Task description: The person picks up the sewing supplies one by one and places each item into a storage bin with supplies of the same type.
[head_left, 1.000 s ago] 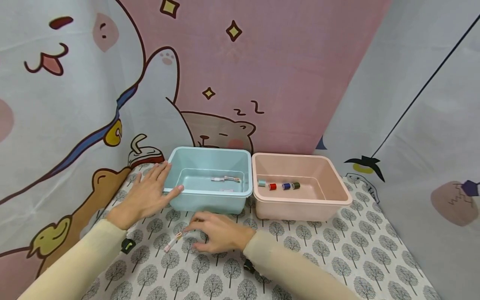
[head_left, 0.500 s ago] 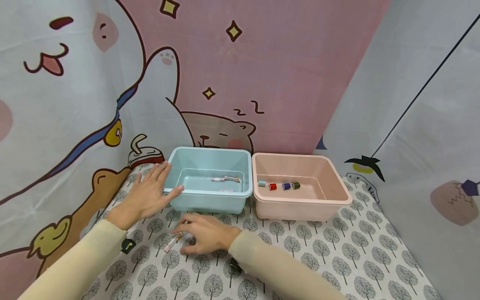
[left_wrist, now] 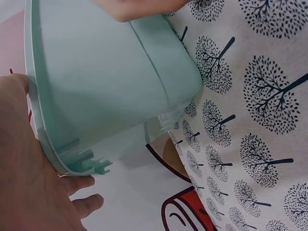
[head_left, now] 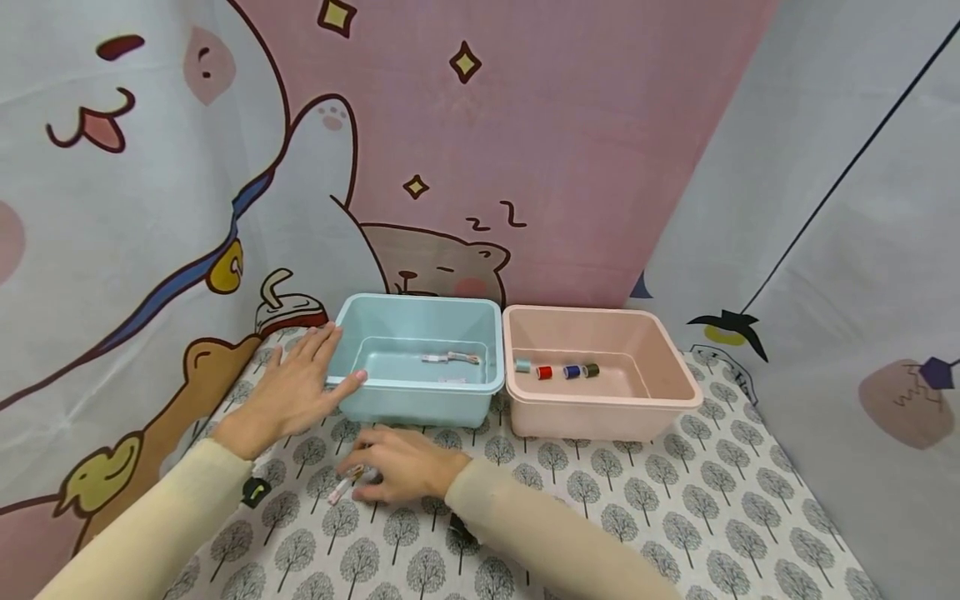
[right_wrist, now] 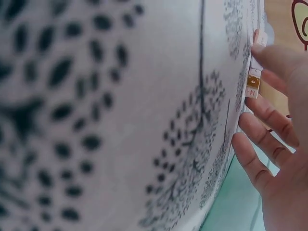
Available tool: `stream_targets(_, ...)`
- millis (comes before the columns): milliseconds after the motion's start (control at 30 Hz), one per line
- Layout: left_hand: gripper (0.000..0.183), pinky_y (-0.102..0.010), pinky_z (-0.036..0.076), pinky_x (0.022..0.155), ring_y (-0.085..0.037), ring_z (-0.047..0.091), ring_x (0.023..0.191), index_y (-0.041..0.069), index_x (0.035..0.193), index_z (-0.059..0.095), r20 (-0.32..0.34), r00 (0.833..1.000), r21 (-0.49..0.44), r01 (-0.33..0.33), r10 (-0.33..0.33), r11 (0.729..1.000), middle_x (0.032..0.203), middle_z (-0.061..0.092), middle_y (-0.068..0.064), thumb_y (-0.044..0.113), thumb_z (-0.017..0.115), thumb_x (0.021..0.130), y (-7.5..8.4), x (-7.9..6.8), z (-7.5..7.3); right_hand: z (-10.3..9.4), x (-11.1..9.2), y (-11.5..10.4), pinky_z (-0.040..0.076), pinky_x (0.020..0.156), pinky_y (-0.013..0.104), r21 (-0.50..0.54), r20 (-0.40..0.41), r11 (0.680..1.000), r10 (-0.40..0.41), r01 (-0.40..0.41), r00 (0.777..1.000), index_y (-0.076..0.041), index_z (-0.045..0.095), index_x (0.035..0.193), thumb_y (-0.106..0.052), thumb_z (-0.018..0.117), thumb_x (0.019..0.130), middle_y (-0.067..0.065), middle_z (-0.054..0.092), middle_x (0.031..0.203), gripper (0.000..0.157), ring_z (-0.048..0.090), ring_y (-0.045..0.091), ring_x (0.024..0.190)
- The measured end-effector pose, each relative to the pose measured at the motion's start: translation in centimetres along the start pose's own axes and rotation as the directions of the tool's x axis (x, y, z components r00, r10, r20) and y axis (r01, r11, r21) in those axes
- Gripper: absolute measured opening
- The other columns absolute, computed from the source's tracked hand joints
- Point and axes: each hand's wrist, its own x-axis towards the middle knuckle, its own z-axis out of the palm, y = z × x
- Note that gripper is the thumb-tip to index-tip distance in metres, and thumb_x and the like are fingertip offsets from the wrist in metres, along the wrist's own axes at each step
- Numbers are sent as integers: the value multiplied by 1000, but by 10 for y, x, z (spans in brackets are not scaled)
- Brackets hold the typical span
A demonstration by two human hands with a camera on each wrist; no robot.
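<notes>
My left hand [head_left: 292,396] rests on the near left corner of the light blue bin [head_left: 420,407], fingers straight along the rim and thumb across the front edge. On the cloth before that bin lies a small folded strip [head_left: 341,492], white and pink with a tan end. Printed numbers and a bear show on the strip [right_wrist: 253,83] in the right wrist view; it looks like a folded tape measure. My right hand [head_left: 405,462] pinches its far end between thumb and index finger, the other fingers spread. Similar folded strips [head_left: 461,358] lie inside the blue bin.
A pink bin [head_left: 600,423] stands right beside the blue one, with several thread spools in it, among them a red spool [head_left: 543,373]. The tree-print cloth [head_left: 660,508] covers the table. A cartoon curtain [head_left: 585,167] hangs close behind.
My right hand has moved left and down to the folded tape measure, its thumb and fingers coming around the far end. My left hand stays on the blue bin.
</notes>
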Motion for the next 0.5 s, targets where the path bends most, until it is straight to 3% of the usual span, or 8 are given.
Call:
stream_targets(200,107,-93,13,136,-58,25,178,3,187,17,-1,1000,-2,-3,3,1000,195,19,-25,80,41,116,-1,-1,1,1,4,-1,50,87,3,18,-36,999,-38,39,999,-35,85,131,-39,81,112,-15,78,124,20,63,-8,101)
stream_targets(500,107,-93,14,135,-57,26,177,2,186,18,-5,1000,4,-6,6,1000,195,20,-25,79,42,116,0,-1,0,-2,2,-1,50,84,0,43,-42,997,-64,65,997,-30,86,126,-34,82,112,-12,79,120,15,65,-10,93)
